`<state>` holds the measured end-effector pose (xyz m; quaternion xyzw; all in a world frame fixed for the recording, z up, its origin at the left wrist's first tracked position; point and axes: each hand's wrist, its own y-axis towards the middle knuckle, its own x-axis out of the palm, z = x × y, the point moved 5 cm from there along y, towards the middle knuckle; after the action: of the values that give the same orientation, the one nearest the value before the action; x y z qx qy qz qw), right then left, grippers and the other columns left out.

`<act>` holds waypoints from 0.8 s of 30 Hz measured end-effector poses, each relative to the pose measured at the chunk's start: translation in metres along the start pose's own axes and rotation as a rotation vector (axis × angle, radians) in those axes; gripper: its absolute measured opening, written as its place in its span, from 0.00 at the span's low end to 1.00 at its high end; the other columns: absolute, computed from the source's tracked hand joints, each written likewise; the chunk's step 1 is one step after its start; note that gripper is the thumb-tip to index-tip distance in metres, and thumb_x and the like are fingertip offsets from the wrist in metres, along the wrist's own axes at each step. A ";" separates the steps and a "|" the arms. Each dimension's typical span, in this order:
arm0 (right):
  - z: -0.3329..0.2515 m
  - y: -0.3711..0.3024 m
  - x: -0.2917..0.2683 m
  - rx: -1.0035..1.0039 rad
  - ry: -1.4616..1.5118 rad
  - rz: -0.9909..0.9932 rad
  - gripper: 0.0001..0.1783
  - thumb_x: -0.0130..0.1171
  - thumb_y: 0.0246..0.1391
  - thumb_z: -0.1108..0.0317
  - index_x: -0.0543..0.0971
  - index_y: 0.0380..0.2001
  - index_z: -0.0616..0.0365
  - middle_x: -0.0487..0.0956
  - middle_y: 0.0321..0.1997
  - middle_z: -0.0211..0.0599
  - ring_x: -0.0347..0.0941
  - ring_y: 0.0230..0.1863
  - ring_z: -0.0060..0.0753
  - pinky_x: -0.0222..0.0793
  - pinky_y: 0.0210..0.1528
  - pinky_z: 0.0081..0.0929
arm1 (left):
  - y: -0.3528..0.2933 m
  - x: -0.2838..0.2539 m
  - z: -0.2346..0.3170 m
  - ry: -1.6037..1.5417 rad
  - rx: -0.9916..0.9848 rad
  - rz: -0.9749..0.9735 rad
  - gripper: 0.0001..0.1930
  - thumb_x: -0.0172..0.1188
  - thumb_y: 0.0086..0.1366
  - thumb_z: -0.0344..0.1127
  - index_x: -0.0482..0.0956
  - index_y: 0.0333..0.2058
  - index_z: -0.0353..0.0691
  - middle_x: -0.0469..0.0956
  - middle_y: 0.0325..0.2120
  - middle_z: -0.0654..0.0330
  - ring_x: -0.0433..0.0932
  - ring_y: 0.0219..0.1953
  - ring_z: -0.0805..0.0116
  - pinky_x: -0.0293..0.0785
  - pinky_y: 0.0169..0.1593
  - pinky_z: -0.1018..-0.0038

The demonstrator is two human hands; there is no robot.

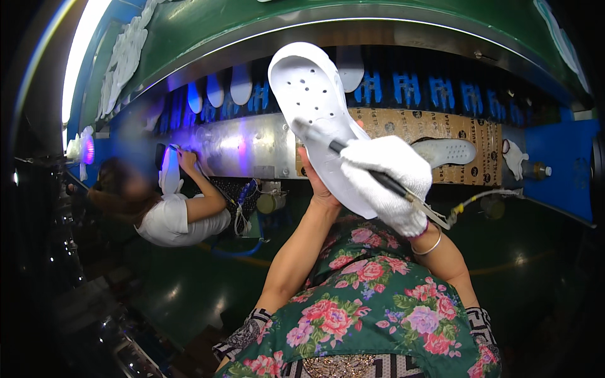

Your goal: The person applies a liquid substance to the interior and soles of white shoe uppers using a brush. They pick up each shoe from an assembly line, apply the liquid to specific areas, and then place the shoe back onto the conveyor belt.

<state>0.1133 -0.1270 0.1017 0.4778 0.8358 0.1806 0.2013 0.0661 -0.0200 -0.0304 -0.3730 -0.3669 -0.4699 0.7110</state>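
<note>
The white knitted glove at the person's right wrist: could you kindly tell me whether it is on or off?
On: the glove encloses the right hand, covering its visible fingers.

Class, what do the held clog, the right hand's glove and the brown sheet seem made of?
Held clog: probably moulded foam, smooth, fairly matte; one-piece look, small holes.
Glove: likely knitted yarn, matte; fine texture shows, fibre unclear.
Brown sheet: perhaps cardboard, dull; flat, tan, printed.

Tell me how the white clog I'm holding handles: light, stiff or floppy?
The white clog is probably light for its size, given its hollow opening and holes. It's likely more stiff than floppy, extending past your left hand without visible drooping.
</note>
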 end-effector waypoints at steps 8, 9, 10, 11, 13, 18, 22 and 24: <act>-0.001 -0.005 0.012 -0.080 0.046 -0.079 0.10 0.69 0.44 0.74 0.85 0.34 0.56 0.84 0.32 0.38 0.81 0.35 0.36 0.76 0.40 0.29 | 0.008 0.007 0.003 -0.236 -0.043 -0.234 0.57 0.48 0.48 0.84 0.57 0.65 0.44 0.68 0.57 0.53 0.75 0.52 0.40 0.77 0.51 0.45; 0.004 -0.006 0.008 -0.023 0.044 -0.049 0.07 0.69 0.45 0.74 0.85 0.31 0.58 0.84 0.32 0.37 0.81 0.33 0.35 0.75 0.39 0.28 | 0.008 0.009 0.007 -0.279 0.023 -0.220 0.57 0.47 0.48 0.85 0.58 0.65 0.43 0.69 0.56 0.53 0.74 0.53 0.41 0.77 0.51 0.45; 0.015 -0.013 0.005 0.106 0.063 0.004 0.09 0.68 0.45 0.74 0.85 0.33 0.58 0.84 0.33 0.37 0.81 0.33 0.34 0.75 0.39 0.28 | 0.011 0.007 0.011 -0.205 -0.004 -0.153 0.58 0.48 0.47 0.85 0.58 0.65 0.45 0.69 0.57 0.54 0.75 0.51 0.41 0.77 0.51 0.46; 0.016 -0.010 0.003 0.025 0.021 0.011 0.10 0.68 0.45 0.74 0.85 0.35 0.57 0.84 0.33 0.37 0.81 0.33 0.35 0.76 0.39 0.29 | 0.012 0.010 0.014 -0.252 0.018 -0.139 0.59 0.48 0.46 0.86 0.57 0.65 0.45 0.69 0.56 0.52 0.76 0.50 0.40 0.77 0.50 0.45; 0.012 -0.009 0.006 -0.097 -0.075 -0.054 0.12 0.69 0.45 0.74 0.85 0.37 0.55 0.84 0.34 0.38 0.82 0.34 0.37 0.76 0.39 0.29 | 0.015 0.012 0.014 -0.308 0.034 -0.121 0.60 0.48 0.45 0.86 0.57 0.65 0.44 0.70 0.55 0.50 0.76 0.48 0.39 0.78 0.49 0.45; 0.002 -0.010 0.015 -0.040 0.132 -0.210 0.12 0.69 0.44 0.75 0.85 0.36 0.55 0.84 0.33 0.38 0.82 0.36 0.38 0.76 0.41 0.29 | 0.016 0.019 0.020 -0.318 -0.109 -0.394 0.61 0.50 0.44 0.86 0.57 0.65 0.43 0.72 0.50 0.39 0.75 0.48 0.34 0.74 0.50 0.39; 0.020 -0.017 0.009 0.051 0.040 -0.114 0.12 0.67 0.47 0.74 0.85 0.38 0.55 0.84 0.36 0.36 0.81 0.36 0.36 0.76 0.41 0.28 | 0.016 0.024 0.026 -0.496 -0.038 -0.262 0.61 0.51 0.44 0.86 0.57 0.65 0.42 0.72 0.53 0.39 0.74 0.50 0.33 0.72 0.51 0.37; 0.009 -0.019 0.019 -0.183 -0.113 -0.197 0.14 0.68 0.45 0.75 0.85 0.38 0.52 0.84 0.35 0.37 0.81 0.33 0.39 0.76 0.38 0.28 | 0.017 0.015 0.026 -0.334 -0.089 -0.441 0.61 0.52 0.44 0.85 0.57 0.65 0.42 0.71 0.53 0.42 0.71 0.53 0.33 0.71 0.52 0.37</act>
<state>0.0951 -0.1187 0.0819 0.3824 0.8460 0.2083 0.3077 0.0821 0.0020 -0.0085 -0.3876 -0.5303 -0.5609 0.5040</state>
